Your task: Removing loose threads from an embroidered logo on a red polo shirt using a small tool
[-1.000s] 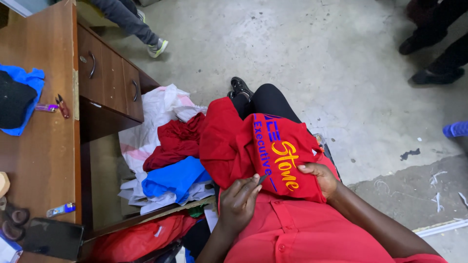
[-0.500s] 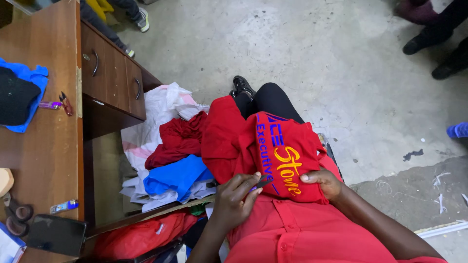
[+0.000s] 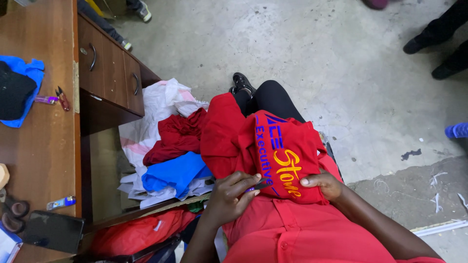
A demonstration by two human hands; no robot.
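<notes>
We see the left hand [image 3: 234, 195] closed around a small dark thread snip [image 3: 260, 185], its tip pressed against the lower edge of the red garment [image 3: 273, 156] with embroidered lettering that lies draped over our lap and knee. The right hand [image 3: 324, 185] grips that same garment from the other side, thumb on top and fingers tucked under the cloth, pinning it just beside the snip, so the two hands sit close together with the stitched lettering between and just above them. Beyond the left hand, farther out and lower toward the floor, a heap of clothes spills from a pale plastic bag [image 3: 156, 107]: a dark red piece [image 3: 175, 139] touches the held garment, and a blue piece [image 3: 173, 173] lies just under it, near the left hand. Below the left hand a red bundle [image 3: 131, 234] shows under a board edge. Well out past the left hand stands a wooden desk [image 3: 44, 160] with drawers [image 3: 109, 73]; on it lie a blue cloth [image 3: 29, 73] with a black item on top, a small pair of red-handled snips [image 3: 62, 97], a lighter [image 3: 61, 202] and a dark phone [image 3: 53, 231]. Far beyond the right hand, on the concrete floor [image 3: 312, 53], other people's dark shoes [image 3: 429, 46] and a blue shoe [image 3: 457, 130] show at the frame's edge.
</notes>
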